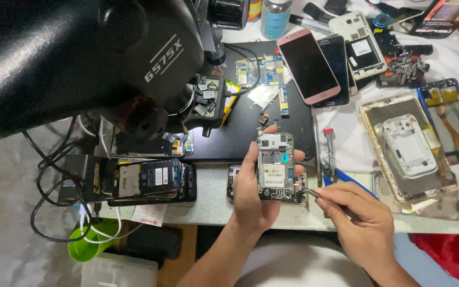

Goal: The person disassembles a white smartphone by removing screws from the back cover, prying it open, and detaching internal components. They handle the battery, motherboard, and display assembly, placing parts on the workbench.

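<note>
An opened phone (275, 166), its back cover off and its inner parts bared, is held upright at the centre of the frame, just above the near edge of the bench (213, 204). It is clasped by the left hand (253, 196), the thumb laid along its left side and the fingertips curled round its right edge and top; the palm is hidden behind the phone. A thin metal tool (308, 191) is pinched in the right hand (362, 220), fingers pressed together around it, and its tip is set at the phone's lower right corner. Whether the tool is tweezers or a driver cannot be made out, since its handle is covered by the fingers.

The upper left of the frame is filled by a black microscope head (81, 58), by which much of the bench behind is blocked. Below it, a stack of stripped phones (150, 180) is seen among black cables (49, 175). A pink phone (309, 66) and a dark phone (338, 66) are laid face up at upper centre, the latter partly covered. At right, a gold frame (375, 114) with a white shell (409, 146) inside is shown. A green cup (83, 247) is half hidden under the bench at lower left. More parts are cut off by the upper right edge.
</note>
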